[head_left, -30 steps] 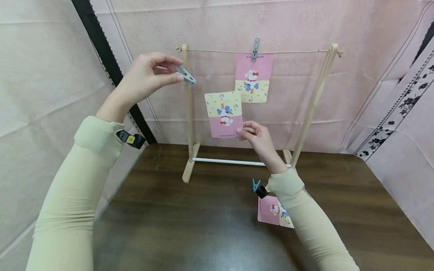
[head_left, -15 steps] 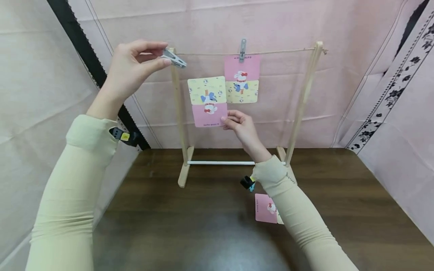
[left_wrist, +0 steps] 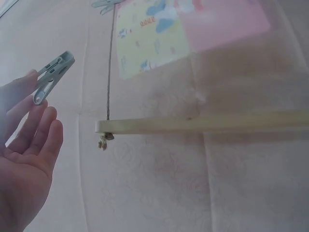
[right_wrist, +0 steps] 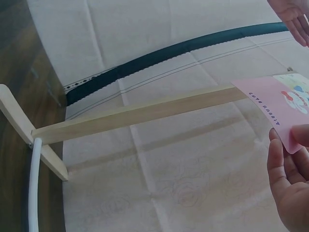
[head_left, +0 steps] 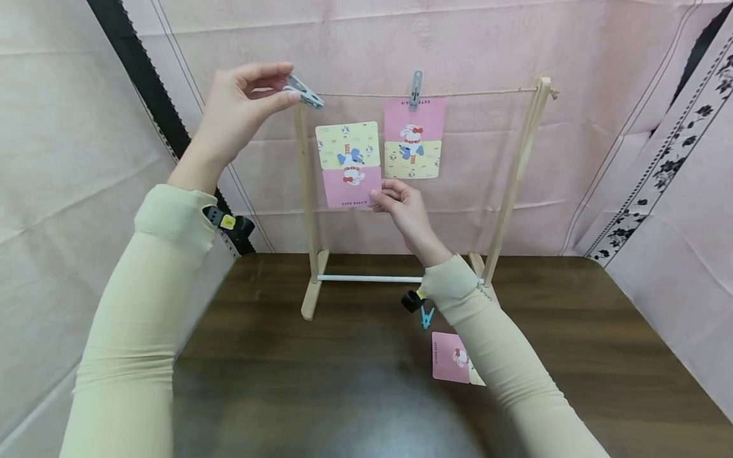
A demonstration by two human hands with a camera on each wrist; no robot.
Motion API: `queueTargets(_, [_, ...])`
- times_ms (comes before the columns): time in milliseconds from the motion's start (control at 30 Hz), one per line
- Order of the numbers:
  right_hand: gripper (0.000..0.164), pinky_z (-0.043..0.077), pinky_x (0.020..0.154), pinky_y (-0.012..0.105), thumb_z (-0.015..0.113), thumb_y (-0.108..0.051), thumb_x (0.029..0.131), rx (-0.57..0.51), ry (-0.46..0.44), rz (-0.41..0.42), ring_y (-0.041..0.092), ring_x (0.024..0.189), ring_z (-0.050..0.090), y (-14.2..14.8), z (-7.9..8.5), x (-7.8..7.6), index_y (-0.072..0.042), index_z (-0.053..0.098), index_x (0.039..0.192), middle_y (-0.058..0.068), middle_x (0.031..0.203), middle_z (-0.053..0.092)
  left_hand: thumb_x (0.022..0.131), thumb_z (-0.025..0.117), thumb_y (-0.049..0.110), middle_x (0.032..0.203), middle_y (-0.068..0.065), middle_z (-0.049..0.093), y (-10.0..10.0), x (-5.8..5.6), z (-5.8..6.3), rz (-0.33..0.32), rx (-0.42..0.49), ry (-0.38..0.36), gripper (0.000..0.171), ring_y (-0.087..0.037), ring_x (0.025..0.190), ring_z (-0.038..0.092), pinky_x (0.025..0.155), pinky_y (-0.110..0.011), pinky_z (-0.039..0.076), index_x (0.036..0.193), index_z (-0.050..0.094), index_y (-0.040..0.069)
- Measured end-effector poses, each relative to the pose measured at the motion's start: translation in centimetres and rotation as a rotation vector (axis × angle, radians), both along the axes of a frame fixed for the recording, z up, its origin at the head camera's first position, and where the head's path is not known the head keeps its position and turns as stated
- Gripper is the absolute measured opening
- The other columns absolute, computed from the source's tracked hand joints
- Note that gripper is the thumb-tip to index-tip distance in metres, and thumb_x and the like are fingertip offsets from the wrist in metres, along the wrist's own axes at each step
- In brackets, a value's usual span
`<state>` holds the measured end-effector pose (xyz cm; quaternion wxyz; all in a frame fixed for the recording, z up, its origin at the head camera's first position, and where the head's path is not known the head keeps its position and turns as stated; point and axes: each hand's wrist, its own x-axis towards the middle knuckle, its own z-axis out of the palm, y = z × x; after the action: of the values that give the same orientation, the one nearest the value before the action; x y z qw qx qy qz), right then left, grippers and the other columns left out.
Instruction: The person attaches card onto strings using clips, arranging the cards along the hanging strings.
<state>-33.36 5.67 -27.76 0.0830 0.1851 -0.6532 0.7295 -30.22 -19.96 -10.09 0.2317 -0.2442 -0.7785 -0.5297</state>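
Note:
Between thumb and fingers, my left hand (head_left: 243, 105) pinches a grey clothespin (head_left: 304, 91) near the left end of the string (head_left: 355, 95). In the left wrist view the clothespin (left_wrist: 54, 77) is apart from the string. My right hand (head_left: 408, 213) pinches the lower right corner of a pink and yellow card (head_left: 349, 164), held with its yellow half up, below the string. Beside it, a second card (head_left: 413, 137) hangs from the string under another grey clothespin (head_left: 415, 90). The right wrist view shows the thumb on the held card's pink corner (right_wrist: 263, 104).
The string runs between two wooden posts (head_left: 518, 178) joined low down by a white rod (head_left: 369, 278). On the brown table (head_left: 275, 381) lie a blue clothespin (head_left: 426, 317) and another card (head_left: 449, 357), partly behind the right sleeve. A pale cloth hangs behind.
My right hand has lifted the card up and left, closer to the string. The left hand has risen with its clothespin towards the string's left end. The head view has shifted slightly.

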Motion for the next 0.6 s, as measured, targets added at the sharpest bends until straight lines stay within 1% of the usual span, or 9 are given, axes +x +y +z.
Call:
queueTargets(100, [0.021, 0.056, 0.079, 0.031, 0.066, -0.006, 0.097, -0.022, -0.002, -0.004, 0.016, 0.079, 0.066, -0.3, 0.1, -0.3, 0.006, 0.065, 0.115, 0.007, 0.095, 0.072, 0.087, 0.08, 0.01, 0.115, -0.003, 0.067, 0.4, -0.2, 0.5, -0.025, 0.065, -0.017, 0.04, -0.018, 0.112, 0.06, 0.101, -0.024, 0.046, 0.126, 0.07, 0.009])
queueTargets(233, [0.02, 0.055, 0.079, 0.029, 0.065, -0.005, 0.097, -0.028, -0.015, -0.009, 0.017, 0.078, 0.065, -0.4, 0.1, -0.5, 0.005, 0.065, 0.114, 0.005, 0.093, 0.072, 0.085, 0.081, 0.007, 0.114, -0.006, 0.069, 0.8, -0.5, 1.0, -0.08, 0.163, -0.046, 0.039, -0.019, 0.108, 0.062, 0.096, -0.025, 0.049, 0.123, 0.071, 0.008])
queueTargets(333, [0.021, 0.055, 0.08, 0.03, 0.065, -0.006, 0.098, -0.019, -0.022, -0.01, 0.022, 0.082, 0.066, -0.5, 0.1, -0.6, 0.006, 0.065, 0.115, 0.007, 0.095, 0.072, 0.084, 0.082, 0.006, 0.114, -0.007, 0.07, 1.1, -0.6, 1.3, -0.095, 0.194, -0.057, 0.039, -0.019, 0.108, 0.063, 0.094, -0.024, 0.05, 0.122, 0.071, 0.008])
queueTargets(467, [0.023, 0.055, 0.082, 0.031, 0.066, -0.008, 0.098, -0.017, -0.024, -0.01, 0.031, 0.088, 0.066, -0.7, 0.2, -0.8, 0.005, 0.065, 0.117, 0.008, 0.097, 0.073, 0.084, 0.082, 0.004, 0.113, -0.006, 0.07, 1.4, -0.9, 1.7, -0.118, 0.23, -0.068, 0.04, -0.018, 0.11, 0.063, 0.096, -0.023, 0.048, 0.122, 0.071, 0.007])
queueTargets(533, [0.023, 0.055, 0.082, 0.032, 0.066, -0.008, 0.098, -0.018, -0.023, -0.011, 0.029, 0.087, 0.066, -0.8, 0.2, -0.8, 0.005, 0.065, 0.117, 0.008, 0.097, 0.073, 0.083, 0.081, 0.002, 0.113, -0.006, 0.069, 1.5, -1.1, 1.8, -0.144, 0.258, -0.075, 0.04, -0.019, 0.111, 0.063, 0.097, -0.023, 0.048, 0.122, 0.07, 0.006])
queueTargets(600, [0.023, 0.055, 0.082, 0.031, 0.066, -0.008, 0.098, -0.018, -0.024, -0.009, 0.025, 0.084, 0.067, -0.9, 0.2, -0.9, 0.005, 0.065, 0.116, 0.008, 0.097, 0.073, 0.083, 0.081, 0.0, 0.114, -0.007, 0.069, 1.6, -1.3, 1.9, -0.171, 0.284, -0.081, 0.04, -0.02, 0.112, 0.063, 0.098, -0.024, 0.048, 0.121, 0.071, 0.005])
